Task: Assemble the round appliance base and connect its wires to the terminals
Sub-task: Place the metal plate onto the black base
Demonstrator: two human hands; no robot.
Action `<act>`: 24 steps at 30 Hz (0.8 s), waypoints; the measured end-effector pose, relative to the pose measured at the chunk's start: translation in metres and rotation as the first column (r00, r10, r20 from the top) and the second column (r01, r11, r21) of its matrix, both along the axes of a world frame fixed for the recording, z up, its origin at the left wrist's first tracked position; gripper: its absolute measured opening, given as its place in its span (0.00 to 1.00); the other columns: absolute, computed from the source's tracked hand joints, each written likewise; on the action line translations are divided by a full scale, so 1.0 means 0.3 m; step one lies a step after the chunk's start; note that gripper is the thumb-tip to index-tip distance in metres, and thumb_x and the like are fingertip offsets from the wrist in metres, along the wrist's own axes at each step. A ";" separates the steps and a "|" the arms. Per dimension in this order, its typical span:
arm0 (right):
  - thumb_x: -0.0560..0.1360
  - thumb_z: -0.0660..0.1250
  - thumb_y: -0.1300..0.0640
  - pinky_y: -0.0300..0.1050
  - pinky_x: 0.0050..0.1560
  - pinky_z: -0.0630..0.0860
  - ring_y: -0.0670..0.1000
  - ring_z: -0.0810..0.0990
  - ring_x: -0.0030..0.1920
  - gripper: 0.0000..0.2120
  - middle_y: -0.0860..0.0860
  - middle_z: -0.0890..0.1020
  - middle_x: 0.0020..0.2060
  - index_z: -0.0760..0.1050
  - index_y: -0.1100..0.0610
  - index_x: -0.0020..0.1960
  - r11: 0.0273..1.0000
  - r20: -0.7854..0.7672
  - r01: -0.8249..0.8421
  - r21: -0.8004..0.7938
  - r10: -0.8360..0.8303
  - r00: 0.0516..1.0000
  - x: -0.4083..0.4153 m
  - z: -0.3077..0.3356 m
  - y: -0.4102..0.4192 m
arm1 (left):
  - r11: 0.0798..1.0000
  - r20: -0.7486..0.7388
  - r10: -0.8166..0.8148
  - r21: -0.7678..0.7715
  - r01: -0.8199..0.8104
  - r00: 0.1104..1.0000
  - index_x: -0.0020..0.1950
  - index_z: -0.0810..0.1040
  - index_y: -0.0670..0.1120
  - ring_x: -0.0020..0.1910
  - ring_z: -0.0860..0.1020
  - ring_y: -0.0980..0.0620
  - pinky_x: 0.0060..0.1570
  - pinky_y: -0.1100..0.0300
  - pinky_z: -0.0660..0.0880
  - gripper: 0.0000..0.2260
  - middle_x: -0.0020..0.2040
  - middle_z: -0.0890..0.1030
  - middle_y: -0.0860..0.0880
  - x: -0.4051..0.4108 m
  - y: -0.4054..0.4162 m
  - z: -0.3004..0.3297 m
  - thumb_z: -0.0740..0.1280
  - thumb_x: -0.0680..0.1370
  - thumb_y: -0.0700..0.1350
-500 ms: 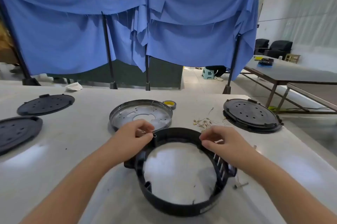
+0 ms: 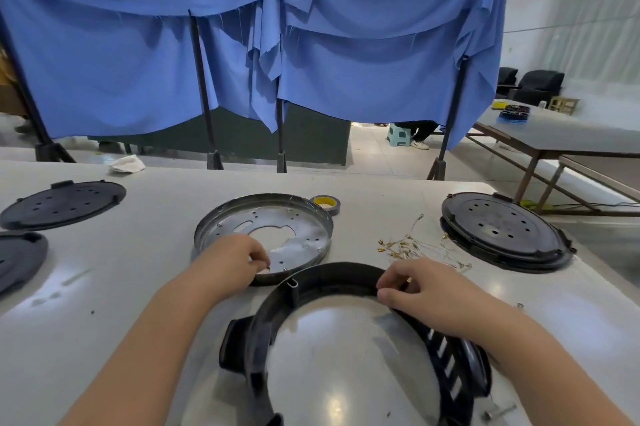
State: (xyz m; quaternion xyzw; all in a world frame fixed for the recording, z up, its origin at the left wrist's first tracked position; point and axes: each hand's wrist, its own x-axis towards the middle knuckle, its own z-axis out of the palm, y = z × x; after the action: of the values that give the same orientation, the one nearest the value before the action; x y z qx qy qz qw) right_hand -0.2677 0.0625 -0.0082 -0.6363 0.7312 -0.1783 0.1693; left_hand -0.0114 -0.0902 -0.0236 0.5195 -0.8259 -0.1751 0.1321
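Nearest me on the bench (image 2: 104, 304) lay the black plastic ring (image 2: 346, 273), its open middle showing the white top through it, a handle lug on my left and a slotted wall on my right. My right hand (image 2: 426, 290) rested on the ring's far right rim, fingers (image 2: 384, 282) curled and pinching that edge. My left hand (image 2: 232, 263) was off the ring and just beyond its far left rim, at the near edge of the metal base plate (image 2: 263, 228), fingertips bunched as if pinching something small; what, I could not tell. The plate sat straight ahead of the ring, almost touching it, so my left hand was the nearer one to lift it, and I judged the next move would draw it toward me onto the ring. Beyond my right hand lay the loose wires with brass terminals (image 2: 412, 247), near the ring but apart from it, not yet connected. Farther back sat a roll of yellow tape (image 2: 326, 203) behind the plate, with black perforated covers (image 2: 502, 228) out to either side.
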 end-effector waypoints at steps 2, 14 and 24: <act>0.74 0.65 0.41 0.38 0.45 0.74 0.37 0.77 0.42 0.06 0.37 0.80 0.43 0.77 0.41 0.46 1.000 -0.030 -0.011 0.004 0.011 0.999 0.007 -0.002 0.005 | 0.997 -0.026 -0.029 0.066 0.031 0.999 0.44 0.84 0.52 0.40 0.77 0.61 0.39 0.65 0.70 0.05 0.40 0.81 0.57 0.023 0.003 0.011 0.68 0.78 0.48; 0.77 0.58 0.46 0.40 0.43 0.72 0.44 0.75 0.46 0.09 0.42 0.78 0.44 0.76 0.45 0.49 0.970 -0.369 -0.018 -0.242 -0.075 0.926 0.067 -0.075 0.016 | 0.989 0.068 -0.022 -0.147 0.032 0.997 0.39 0.77 0.55 0.45 0.76 0.54 0.50 0.58 0.71 0.05 0.40 0.77 0.58 0.029 0.051 0.067 0.70 0.75 0.49; 0.76 0.65 0.45 0.39 0.36 0.75 0.42 0.81 0.34 0.07 0.45 0.84 0.42 0.79 0.47 0.47 0.949 0.563 0.225 -0.223 -0.062 0.824 0.022 0.014 0.019 | 0.857 -0.246 -0.309 -0.490 0.157 0.919 0.40 0.74 0.52 0.39 0.74 0.56 0.40 0.61 0.69 0.09 0.37 0.75 0.56 -0.012 0.252 0.211 0.71 0.75 0.40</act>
State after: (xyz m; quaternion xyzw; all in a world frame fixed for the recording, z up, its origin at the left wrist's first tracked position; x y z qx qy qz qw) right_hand -0.2611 0.0682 -0.0041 -0.5182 0.6651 -0.4671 0.2662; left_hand -0.0150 -0.0147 0.0397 0.3328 -0.8690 -0.0696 0.3595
